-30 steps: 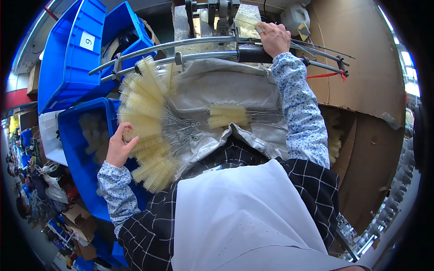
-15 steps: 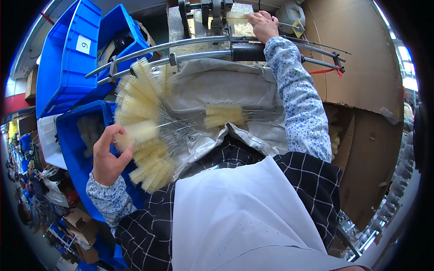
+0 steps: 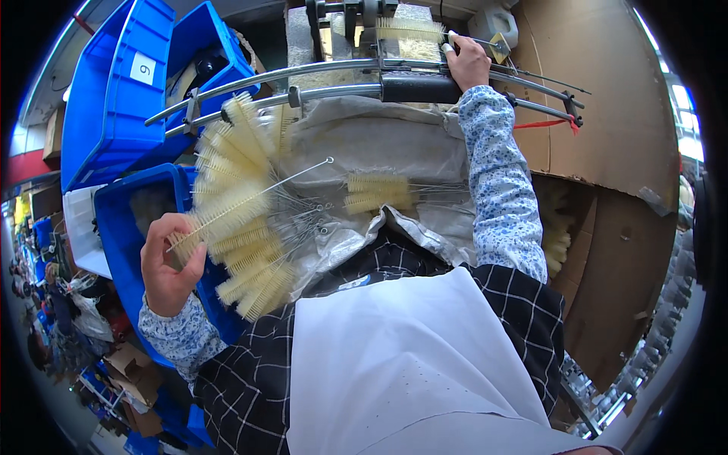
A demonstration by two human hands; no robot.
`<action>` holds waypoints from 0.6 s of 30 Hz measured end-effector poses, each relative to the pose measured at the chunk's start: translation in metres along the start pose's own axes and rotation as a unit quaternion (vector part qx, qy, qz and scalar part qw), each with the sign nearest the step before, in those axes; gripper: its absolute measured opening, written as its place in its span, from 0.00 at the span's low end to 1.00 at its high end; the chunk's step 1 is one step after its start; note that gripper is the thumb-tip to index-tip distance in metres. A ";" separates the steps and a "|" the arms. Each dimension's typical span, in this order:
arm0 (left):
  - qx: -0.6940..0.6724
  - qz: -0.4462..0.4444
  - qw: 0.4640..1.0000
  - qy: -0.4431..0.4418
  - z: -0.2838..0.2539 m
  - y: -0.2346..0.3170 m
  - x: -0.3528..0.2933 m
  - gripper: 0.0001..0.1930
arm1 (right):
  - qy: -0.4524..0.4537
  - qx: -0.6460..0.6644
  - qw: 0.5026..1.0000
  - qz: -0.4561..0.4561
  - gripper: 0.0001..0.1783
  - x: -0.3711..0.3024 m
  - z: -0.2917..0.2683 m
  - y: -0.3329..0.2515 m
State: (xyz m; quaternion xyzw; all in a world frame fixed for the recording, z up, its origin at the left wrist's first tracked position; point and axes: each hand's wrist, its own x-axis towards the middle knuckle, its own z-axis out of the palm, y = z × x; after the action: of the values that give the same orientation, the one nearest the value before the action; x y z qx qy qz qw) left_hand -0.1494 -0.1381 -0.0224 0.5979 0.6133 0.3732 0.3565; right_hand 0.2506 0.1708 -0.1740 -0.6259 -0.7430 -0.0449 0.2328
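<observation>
My left hand is closed on the tip of a pale yellow bottle brush. Its wire stem slants up to the right and ends in a small loop. Beneath it, more brushes fan out over the edge of a blue bin, stems toward my lap. At the far side, my right hand has bent fingers at the right end of another brush, where bristles meet stem. That brush lies level across the machine. White covers show on two fingertips.
Two metal rails with a black sleeve cross in front of me. A few brushes rest on the grey cloth over my lap. Blue bins stand left, brown cardboard right. A red ribbon hangs from the rail end.
My left hand has drawn its brush down and left, so its looped stem shows above the pile. My right hand has slid right and slightly nearer, off the far brush's bristles toward its stem.
</observation>
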 end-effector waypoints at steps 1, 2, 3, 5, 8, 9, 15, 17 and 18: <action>-0.006 -0.003 1.000 -0.004 0.000 -0.001 0.000 0.13 | 0.002 -0.005 1.000 0.000 0.17 -0.001 0.000 -0.006; -0.009 -0.005 1.000 -0.006 0.000 -0.003 -0.001 0.13 | 0.007 -0.007 1.000 -0.005 0.16 -0.002 0.001 -0.012; -0.011 -0.008 1.000 -0.008 0.000 -0.002 -0.001 0.13 | 0.011 -0.007 1.000 -0.009 0.16 -0.002 0.004 -0.017; -0.008 -0.003 1.000 -0.008 -0.002 -0.003 -0.002 0.13 | 0.000 -0.015 1.000 -0.007 0.15 -0.002 0.007 -0.033; 0.001 0.013 1.000 -0.008 -0.002 -0.003 -0.002 0.13 | -0.015 -0.033 0.999 0.002 0.12 -0.005 0.006 -0.066; 0.001 0.008 1.000 -0.011 -0.001 0.000 -0.001 0.13 | 0.026 -0.031 0.999 -0.018 0.11 -0.006 0.012 -0.073; 0.006 0.024 0.999 -0.042 0.006 0.001 0.008 0.13 | -0.044 -0.038 0.998 0.016 0.13 -0.008 0.020 -0.125; 0.005 0.031 0.998 -0.052 0.008 0.001 0.011 0.13 | -0.043 -0.035 0.998 0.013 0.13 -0.009 0.021 -0.125; 0.004 0.034 0.998 -0.058 0.009 0.001 0.012 0.13 | -0.049 -0.024 0.998 0.010 0.13 -0.009 0.019 -0.124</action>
State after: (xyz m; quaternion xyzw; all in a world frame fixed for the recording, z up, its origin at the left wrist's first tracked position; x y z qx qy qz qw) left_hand -0.1416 -0.1253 -0.0253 0.6402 0.5728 0.3472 0.3761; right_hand 0.1278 0.1430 -0.1662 -0.6399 -0.7461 -0.0299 0.1816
